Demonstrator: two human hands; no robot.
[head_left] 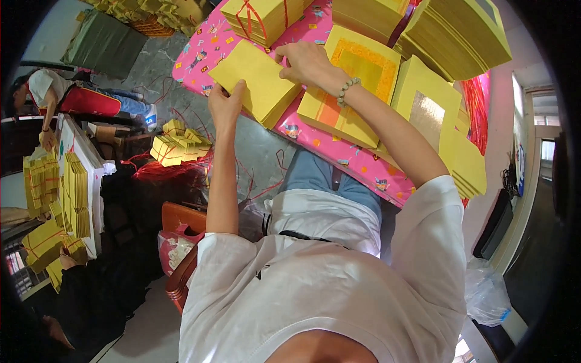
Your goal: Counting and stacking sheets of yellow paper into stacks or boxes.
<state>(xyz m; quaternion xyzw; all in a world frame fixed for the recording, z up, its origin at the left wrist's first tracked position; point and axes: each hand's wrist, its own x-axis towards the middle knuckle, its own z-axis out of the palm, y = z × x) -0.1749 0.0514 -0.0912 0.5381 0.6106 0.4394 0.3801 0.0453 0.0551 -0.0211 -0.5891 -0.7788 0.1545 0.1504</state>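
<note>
A stack of yellow paper (257, 78) lies at a slant at the near left edge of the pink table. My left hand (227, 106) grips its left side, thumb on the top sheet and fingers at the edge. Over the stack's right side, my right hand (305, 63) has its fingers bent and drawn together, with the fingertips at the paper; what they pinch is hidden. A bead bracelet (348, 91) circles that wrist. Just right of it sits a yellow paper stack with an orange printed border (363, 66).
A red-tied bundle (257, 24) and taller yellow stacks (451, 36) stand farther back on the pink tablecloth (196, 57). Red strands (475, 112) hang at the right. Left are a chair (181, 221), a white table (91, 181) with bundles, and two people working there.
</note>
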